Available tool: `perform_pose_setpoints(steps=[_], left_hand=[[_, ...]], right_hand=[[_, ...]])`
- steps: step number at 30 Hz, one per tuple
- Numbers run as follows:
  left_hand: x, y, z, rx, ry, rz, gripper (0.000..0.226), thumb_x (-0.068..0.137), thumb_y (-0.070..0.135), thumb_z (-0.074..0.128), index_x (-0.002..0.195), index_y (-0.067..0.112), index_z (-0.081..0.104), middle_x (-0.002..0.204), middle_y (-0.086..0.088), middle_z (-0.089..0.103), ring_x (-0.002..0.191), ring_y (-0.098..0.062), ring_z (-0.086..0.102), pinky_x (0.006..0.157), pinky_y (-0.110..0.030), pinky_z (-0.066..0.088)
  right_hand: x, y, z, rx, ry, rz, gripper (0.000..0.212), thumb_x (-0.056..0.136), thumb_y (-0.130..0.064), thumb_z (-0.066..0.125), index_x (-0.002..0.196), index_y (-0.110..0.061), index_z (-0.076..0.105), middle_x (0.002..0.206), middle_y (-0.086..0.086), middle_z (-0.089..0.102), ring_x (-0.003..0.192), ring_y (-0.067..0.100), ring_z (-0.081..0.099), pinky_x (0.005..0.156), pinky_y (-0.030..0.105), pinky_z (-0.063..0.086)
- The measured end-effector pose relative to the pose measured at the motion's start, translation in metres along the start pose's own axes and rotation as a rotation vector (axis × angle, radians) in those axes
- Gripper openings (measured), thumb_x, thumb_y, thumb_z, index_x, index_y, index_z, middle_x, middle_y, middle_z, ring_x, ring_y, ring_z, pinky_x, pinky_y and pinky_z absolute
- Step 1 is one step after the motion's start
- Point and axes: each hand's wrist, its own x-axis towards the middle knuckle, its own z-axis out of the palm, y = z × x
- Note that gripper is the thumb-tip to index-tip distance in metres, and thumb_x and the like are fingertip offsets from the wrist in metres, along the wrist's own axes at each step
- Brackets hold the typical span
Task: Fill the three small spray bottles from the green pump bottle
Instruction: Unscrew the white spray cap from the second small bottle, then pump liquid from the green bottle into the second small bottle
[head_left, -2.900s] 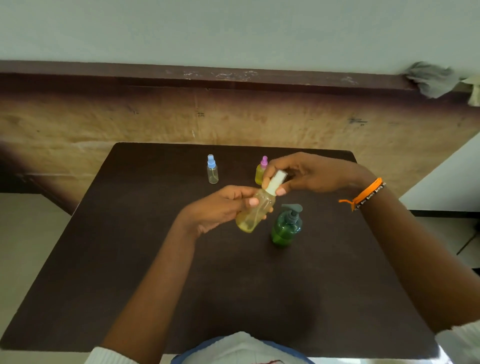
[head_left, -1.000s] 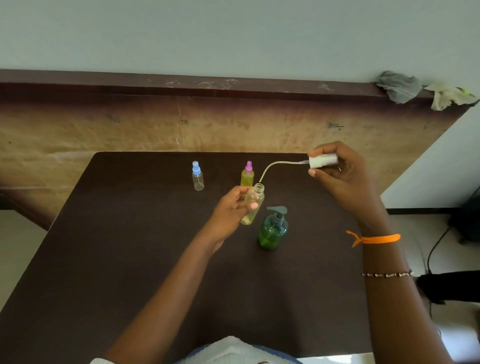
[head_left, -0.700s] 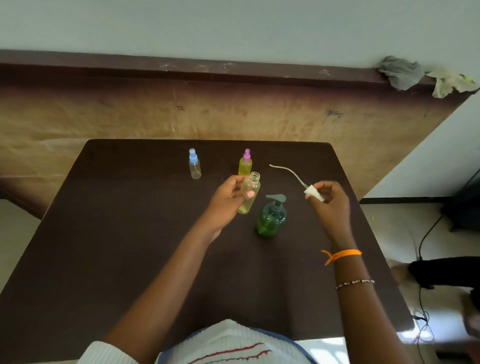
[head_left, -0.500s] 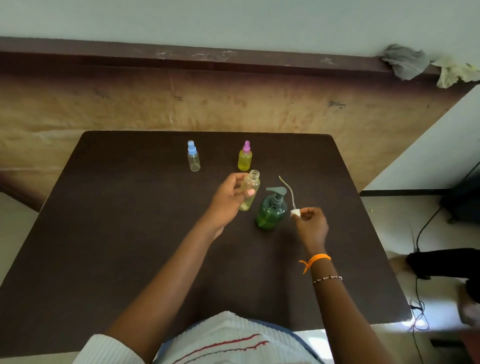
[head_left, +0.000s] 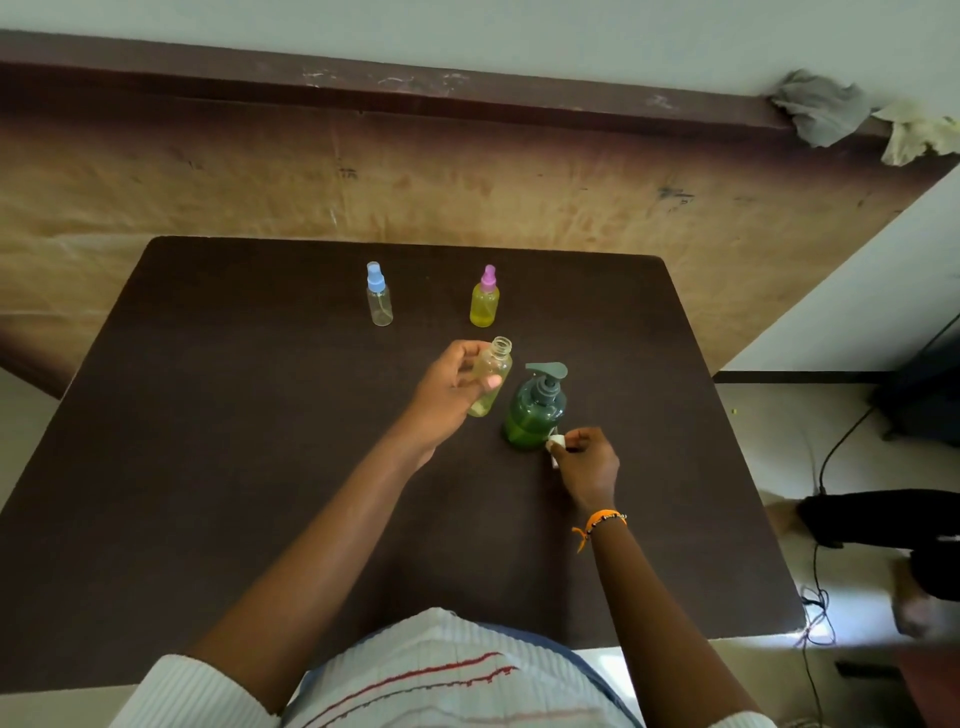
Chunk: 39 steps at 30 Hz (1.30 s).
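Observation:
My left hand (head_left: 451, 387) grips an uncapped clear spray bottle (head_left: 491, 376) with pale yellow liquid in it, tilted slightly over the dark table (head_left: 234, 441). Just right of it stands the green pump bottle (head_left: 535, 410). My right hand (head_left: 587, 460) pinches the white spray cap (head_left: 555, 446) low beside the pump bottle's base; its dip tube is hardly visible. At the back stand a blue-capped clear spray bottle (head_left: 378, 295) and a pink-capped spray bottle (head_left: 484, 299) full of yellow liquid.
A wooden panel wall (head_left: 467, 182) rises behind the table, with crumpled cloths (head_left: 831, 111) on its ledge at the right. Cables (head_left: 821, 519) and a dark object lie on the floor to the right of the table.
My right hand unscrewed the white cap, drew it and its tube out of the bottle, then carried it down to the table beside the green pump bottle. The left hand kept holding the open bottle.

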Motion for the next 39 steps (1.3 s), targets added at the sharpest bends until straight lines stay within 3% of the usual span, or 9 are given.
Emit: perform_pose_setpoints(steps=[3,7,13,17,19,24,28,30,39], left_hand=[[-0.001,-0.001,0.002,0.011,-0.003,-0.022,0.03,0.089,0.011,0.059,0.116,0.023,0.052,0.123,-0.001,0.058,0.115,-0.015,0.055,0.09,-0.03,0.047],[-0.001,-0.002,0.004,0.018,-0.007,-0.019,0.03,0.089,0.01,0.059,0.116,0.022,0.052,0.123,-0.003,0.058,0.114,-0.015,0.055,0.088,-0.029,0.047],[-0.003,-0.006,0.003,0.096,-0.001,-0.039,0.027,0.086,0.015,0.063,0.105,0.032,0.054,0.121,-0.003,0.058,0.11,-0.018,0.056,0.087,-0.037,0.05],[-0.004,-0.004,0.006,0.17,0.026,-0.038,0.029,0.084,0.011,0.065,0.109,0.022,0.055,0.107,0.004,0.059,0.095,-0.007,0.056,0.071,-0.02,0.046],[-0.004,-0.004,0.008,0.193,0.045,-0.03,0.034,0.079,0.006,0.069,0.109,0.016,0.057,0.102,0.004,0.061,0.09,-0.006,0.057,0.072,-0.016,0.044],[0.003,-0.005,0.014,0.231,0.14,-0.007,0.036,0.07,0.001,0.075,0.1,0.015,0.06,0.097,0.003,0.064,0.089,-0.01,0.06,0.07,-0.009,0.043],[0.008,0.0,0.016,0.278,0.152,0.038,0.038,0.069,0.003,0.076,0.1,0.018,0.061,0.102,0.002,0.065,0.095,-0.012,0.06,0.081,-0.022,0.047],[0.009,0.001,0.018,0.309,0.153,0.077,0.039,0.067,0.003,0.077,0.1,0.017,0.061,0.103,0.001,0.065,0.095,-0.012,0.06,0.082,-0.025,0.047],[0.011,-0.003,0.026,0.368,0.185,0.164,0.041,0.064,0.003,0.078,0.099,0.017,0.062,0.102,0.001,0.065,0.094,-0.01,0.059,0.082,-0.022,0.046]], right_hand=[[0.003,0.0,-0.004,0.038,0.013,0.017,0.017,0.089,-0.013,0.07,0.102,-0.003,0.064,0.093,0.003,0.064,0.087,0.014,0.057,0.074,0.018,0.04],[0.006,-0.006,-0.013,0.125,0.06,0.044,0.006,0.094,-0.012,0.06,0.096,-0.01,0.065,0.096,0.005,0.066,0.093,0.018,0.059,0.079,0.026,0.041],[0.019,-0.051,-0.025,0.228,0.111,-0.112,0.009,0.097,-0.011,0.055,0.096,-0.009,0.063,0.09,0.003,0.065,0.074,0.006,0.054,0.059,0.002,0.036],[0.023,-0.096,-0.023,0.317,0.056,-0.159,0.015,0.099,-0.014,0.051,0.093,-0.013,0.065,0.077,-0.003,0.063,0.074,0.002,0.054,0.065,0.014,0.038],[0.025,-0.114,-0.018,0.318,-0.026,-0.159,0.021,0.1,-0.018,0.049,0.085,-0.014,0.063,0.072,-0.003,0.061,0.073,0.006,0.053,0.065,0.019,0.039],[0.033,-0.136,-0.005,0.091,-0.196,-0.042,0.042,0.102,-0.037,0.041,0.077,-0.012,0.064,0.068,0.002,0.062,0.073,0.016,0.057,0.072,0.032,0.043],[0.038,-0.137,0.001,-0.007,-0.231,-0.004,0.052,0.102,-0.045,0.035,0.073,-0.014,0.066,0.085,0.007,0.068,0.091,0.024,0.06,0.091,0.039,0.046],[0.038,-0.135,0.003,-0.011,-0.235,0.004,0.054,0.102,-0.046,0.034,0.075,-0.013,0.067,0.097,0.011,0.069,0.096,0.026,0.061,0.093,0.04,0.046],[0.043,-0.124,0.009,-0.04,-0.147,0.049,0.056,0.096,-0.049,0.039,0.111,-0.005,0.07,0.114,0.012,0.069,0.105,0.031,0.062,0.093,0.04,0.047]])
